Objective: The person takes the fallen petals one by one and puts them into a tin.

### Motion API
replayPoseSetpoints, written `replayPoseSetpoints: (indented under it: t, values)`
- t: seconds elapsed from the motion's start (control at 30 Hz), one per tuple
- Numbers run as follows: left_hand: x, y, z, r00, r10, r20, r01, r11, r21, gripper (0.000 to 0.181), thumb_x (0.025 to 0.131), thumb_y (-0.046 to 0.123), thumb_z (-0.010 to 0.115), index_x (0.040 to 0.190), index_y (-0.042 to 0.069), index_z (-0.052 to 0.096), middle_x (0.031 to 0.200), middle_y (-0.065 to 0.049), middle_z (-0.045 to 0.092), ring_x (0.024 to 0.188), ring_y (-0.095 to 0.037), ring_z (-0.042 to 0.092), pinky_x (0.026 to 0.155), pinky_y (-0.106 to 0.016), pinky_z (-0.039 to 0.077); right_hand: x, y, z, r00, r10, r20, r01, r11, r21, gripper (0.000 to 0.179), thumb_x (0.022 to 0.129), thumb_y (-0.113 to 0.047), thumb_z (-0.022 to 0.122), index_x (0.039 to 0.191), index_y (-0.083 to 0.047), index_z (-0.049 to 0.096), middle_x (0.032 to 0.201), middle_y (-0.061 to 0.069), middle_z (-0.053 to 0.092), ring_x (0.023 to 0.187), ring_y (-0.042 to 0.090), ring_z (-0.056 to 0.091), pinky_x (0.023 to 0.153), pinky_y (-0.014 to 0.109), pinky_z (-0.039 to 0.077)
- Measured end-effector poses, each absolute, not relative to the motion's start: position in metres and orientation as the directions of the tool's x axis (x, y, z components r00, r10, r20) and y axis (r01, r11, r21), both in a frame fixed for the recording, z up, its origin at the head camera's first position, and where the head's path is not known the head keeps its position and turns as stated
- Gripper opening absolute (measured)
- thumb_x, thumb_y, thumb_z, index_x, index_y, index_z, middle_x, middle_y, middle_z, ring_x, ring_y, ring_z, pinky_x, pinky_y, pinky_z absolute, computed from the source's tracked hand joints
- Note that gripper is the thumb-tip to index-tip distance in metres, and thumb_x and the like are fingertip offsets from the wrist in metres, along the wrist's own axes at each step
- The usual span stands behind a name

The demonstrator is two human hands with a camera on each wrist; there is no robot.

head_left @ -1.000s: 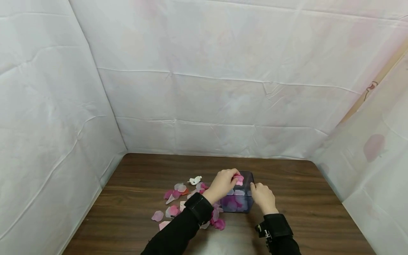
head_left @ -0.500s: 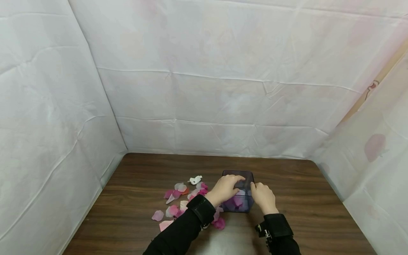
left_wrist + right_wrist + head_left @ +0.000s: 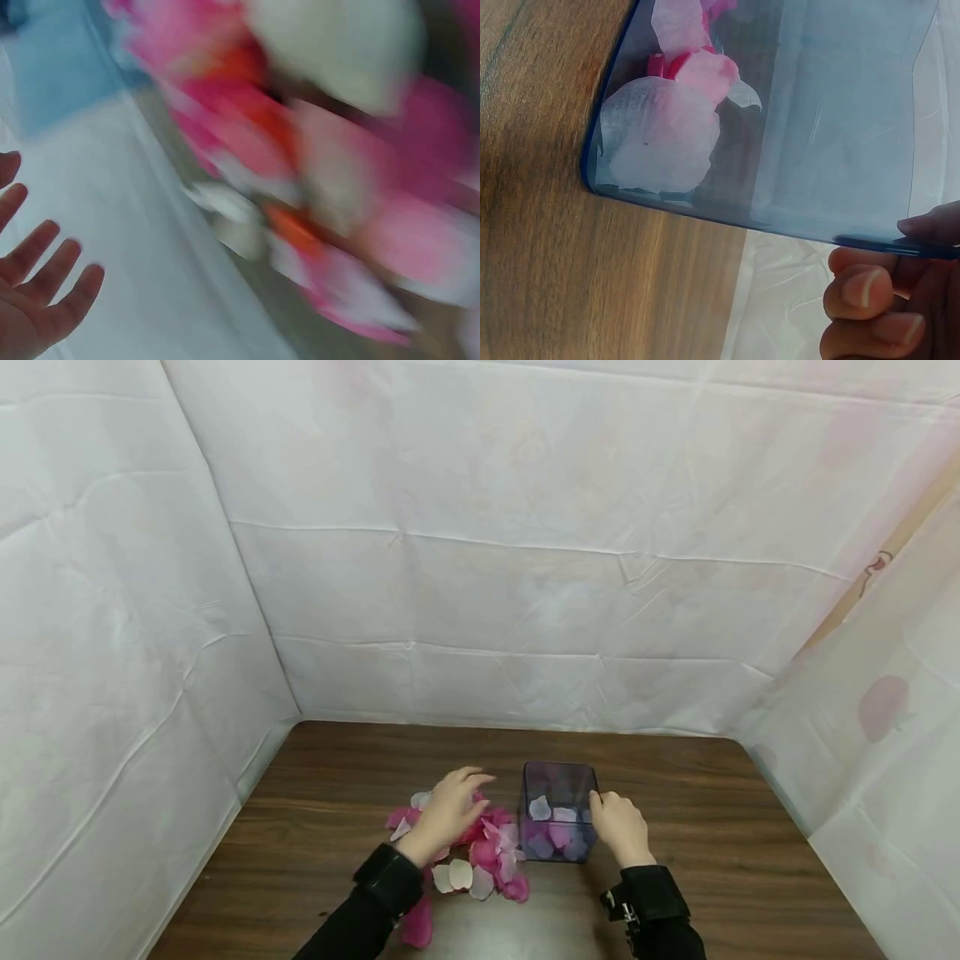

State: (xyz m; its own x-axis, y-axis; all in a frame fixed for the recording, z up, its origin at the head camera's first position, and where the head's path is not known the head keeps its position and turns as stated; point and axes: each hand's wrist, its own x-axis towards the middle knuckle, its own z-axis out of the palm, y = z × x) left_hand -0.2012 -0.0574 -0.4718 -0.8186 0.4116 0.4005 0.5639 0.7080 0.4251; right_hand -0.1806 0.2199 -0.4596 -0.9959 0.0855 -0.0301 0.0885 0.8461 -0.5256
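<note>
Petal heap [image 3: 486, 853] is spread beside the clear box [image 3: 573, 785], already partly filled; loading is probably in hand.
The box is pinched by the right hand [image 3: 621, 827]; the left hand [image 3: 446, 814], released, is held over the heap, where a light pinch seems needed.

Left grip [image 3: 450, 810] moved left off box [image 3: 573, 783], now above far-left part of petal pile [image 3: 489, 850]. Pink petal pinched there a second ago gone from fingers, which are now spread. Box mouth uncovered; pale petal [image 3: 539, 808] inside at left now in full sight. Left sleeve [image 3: 341, 925] shifted left too: white petals [image 3: 461, 874], deep pink petal [image 3: 417, 923] near side now exposed, pale pink ones at left hidden.
</note>
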Motion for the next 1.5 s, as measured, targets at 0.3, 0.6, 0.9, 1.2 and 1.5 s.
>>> replayPoseSetpoints:
  t: [0.3, 0.6, 0.9, 1.2, 1.5]
  values:
    - [-0.156, -0.159, -0.53, -0.973, 0.108, 0.205, 0.193, 0.869, 0.456, 0.031, 0.077, 0.01, 0.073, 0.108, 0.006, 0.067, 0.103, -0.011, 0.063, 0.095, -0.03, 0.06, 0.075, -0.046, 0.051, -0.18, 0.221, -0.458, -0.996, 0.086, -0.031, 0.09, 0.857, -0.508, 0.041, 0.099, -0.025, 0.034, 0.067, -0.007, 0.051, 0.059, 0.006, 0.042, 0.056, 0.02, 0.044, 0.054, 0.032, 0.03]
    - [-0.143, -0.176, -0.542, -0.981, 0.076, 0.18, 0.15, 0.884, 0.443, 0.016, 0.076, -0.002, 0.071, 0.09, 0.006, 0.069, 0.083, -0.006, 0.061, 0.077, -0.023, 0.059, 0.064, -0.039, 0.048, -0.183, 0.22, -0.46, -0.995, 0.088, -0.041, 0.097, 0.857, -0.507, 0.041, 0.099, -0.026, 0.033, 0.066, -0.008, 0.049, 0.06, 0.007, 0.044, 0.057, 0.021, 0.045, 0.055, 0.032, 0.031]
    - [-0.163, -0.153, -0.531, -0.938, 0.092, 0.335, 0.253, 0.842, 0.477, 0.009, 0.074, 0.0, 0.074, 0.075, 0.007, 0.067, 0.071, -0.002, 0.062, 0.066, -0.015, 0.06, 0.059, -0.031, 0.048, -0.181, 0.217, -0.462, -0.993, 0.106, -0.057, 0.12, 0.851, -0.511, 0.041, 0.099, -0.027, 0.033, 0.064, -0.009, 0.044, 0.059, 0.006, 0.037, 0.056, 0.021, 0.042, 0.055, 0.032, 0.03]
    - [-0.195, -0.082, -0.478, -0.861, 0.232, 0.452, 0.46, 0.733, 0.501, 0.006, 0.077, 0.003, 0.073, 0.081, 0.007, 0.071, 0.078, -0.002, 0.065, 0.073, -0.015, 0.063, 0.065, -0.026, 0.051, -0.181, 0.22, -0.46, -0.994, 0.105, -0.044, 0.113, 0.855, -0.506, 0.041, 0.099, -0.027, 0.033, 0.064, -0.009, 0.044, 0.061, 0.007, 0.043, 0.059, 0.022, 0.046, 0.056, 0.033, 0.032]
    - [-0.212, 0.004, -0.432, -0.786, 0.488, 0.379, 0.614, 0.553, 0.563, 0.007, 0.086, 0.008, 0.067, 0.091, 0.008, 0.072, 0.083, -0.002, 0.064, 0.075, -0.01, 0.062, 0.068, -0.015, 0.048, -0.183, 0.22, -0.461, -0.994, 0.104, -0.035, 0.108, 0.86, -0.499, 0.041, 0.098, -0.026, 0.034, 0.067, -0.007, 0.053, 0.066, 0.011, 0.054, 0.062, 0.024, 0.053, 0.055, 0.035, 0.035]
